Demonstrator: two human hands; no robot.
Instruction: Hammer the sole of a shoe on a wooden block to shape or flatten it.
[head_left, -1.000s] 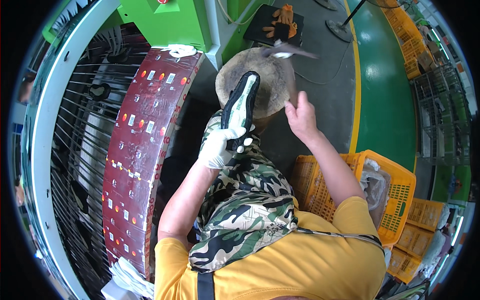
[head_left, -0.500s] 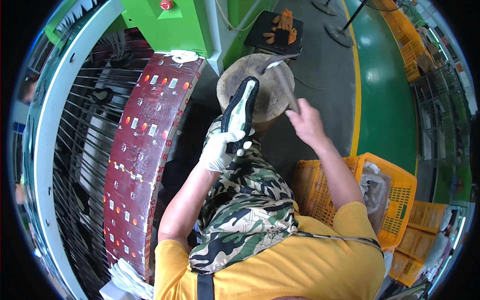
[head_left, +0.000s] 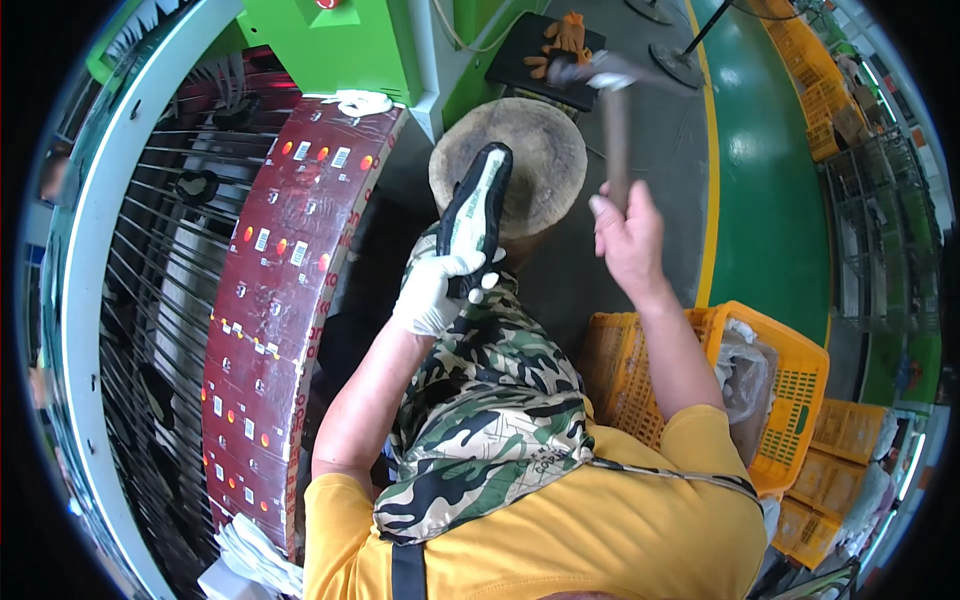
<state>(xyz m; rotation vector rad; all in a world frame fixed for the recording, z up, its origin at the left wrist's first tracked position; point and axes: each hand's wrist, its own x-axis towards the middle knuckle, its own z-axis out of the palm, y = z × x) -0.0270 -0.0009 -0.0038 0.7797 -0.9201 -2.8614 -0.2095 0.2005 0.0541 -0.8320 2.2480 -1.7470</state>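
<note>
While the gloved left hand (head_left: 432, 290) grips a shoe (head_left: 478, 215) (sole up), the right hand (head_left: 628, 235) clasps a hammer (head_left: 612, 125).

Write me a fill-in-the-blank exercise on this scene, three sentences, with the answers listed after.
1. The gloved left hand holds a black ____ against the round wooden block.
2. The bare right hand raises a ____ by its handle.
3. The crate beside the person's right arm is ____ in colour.

Answers: shoe; hammer; orange
</note>
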